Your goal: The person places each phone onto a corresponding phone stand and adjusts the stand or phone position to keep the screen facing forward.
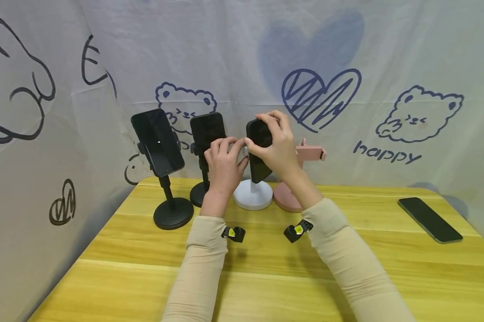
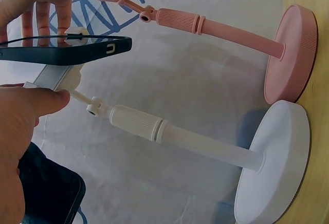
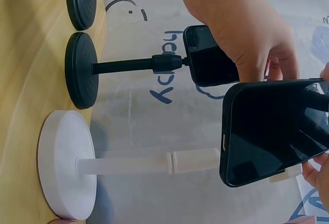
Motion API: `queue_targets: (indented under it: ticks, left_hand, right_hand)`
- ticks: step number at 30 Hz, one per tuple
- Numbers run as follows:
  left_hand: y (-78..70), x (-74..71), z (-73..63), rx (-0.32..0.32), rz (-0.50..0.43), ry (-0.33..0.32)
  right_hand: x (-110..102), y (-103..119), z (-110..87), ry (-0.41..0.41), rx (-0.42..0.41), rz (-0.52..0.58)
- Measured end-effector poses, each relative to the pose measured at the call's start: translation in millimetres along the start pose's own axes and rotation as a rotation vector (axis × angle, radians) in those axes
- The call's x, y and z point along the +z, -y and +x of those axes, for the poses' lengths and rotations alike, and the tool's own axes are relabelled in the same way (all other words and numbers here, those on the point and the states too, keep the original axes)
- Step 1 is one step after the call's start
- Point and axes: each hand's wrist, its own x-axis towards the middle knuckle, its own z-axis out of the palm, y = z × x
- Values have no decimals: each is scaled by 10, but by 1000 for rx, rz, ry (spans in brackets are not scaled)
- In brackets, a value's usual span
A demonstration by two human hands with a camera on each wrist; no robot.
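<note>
My right hand (image 1: 280, 145) holds a black smartphone (image 1: 259, 152) by its edges, upright at the clamp of the white phone stand (image 1: 253, 195). Beside it, my left hand (image 1: 226, 167) has thumb and fingers on the stand's clamp (image 2: 54, 75), behind the phone. In the left wrist view the phone (image 2: 97, 49) appears edge-on against this clamp, with the left thumb (image 2: 49, 99) pressed on the clamp's side. From the right wrist the phone's dark screen (image 3: 277, 131) faces the camera, and a pale clamp end (image 3: 286, 173) sticks out past its edge.
Left of the hands, two black stands (image 1: 173, 213) (image 1: 199, 193) each carry a phone (image 1: 158, 142) (image 1: 208, 127). A pink stand (image 1: 287, 197) with no phone in its clamp is right of the white one. Another phone (image 1: 430, 220) lies on the wooden table (image 1: 266, 286). A printed curtain (image 1: 234, 53) hangs behind.
</note>
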Motion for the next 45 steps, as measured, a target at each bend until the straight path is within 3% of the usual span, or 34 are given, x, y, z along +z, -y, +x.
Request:
queue_targets:
  ticks: [11, 19, 35, 45]
  left_hand:
    - [-5, 37, -3, 11, -4, 7]
    - [15, 87, -11, 22, -32, -27]
    - [36, 123, -8, 86, -9, -93]
    - [21, 203, 30, 77, -21, -71]
  right_hand:
    - [13, -25, -19, 8, -21, -19]
    - [2, 17, 16, -1, 15, -30]
    - [42, -62, 114, 5, -131, -238]
    - [15, -76, 68, 44, -85, -233]
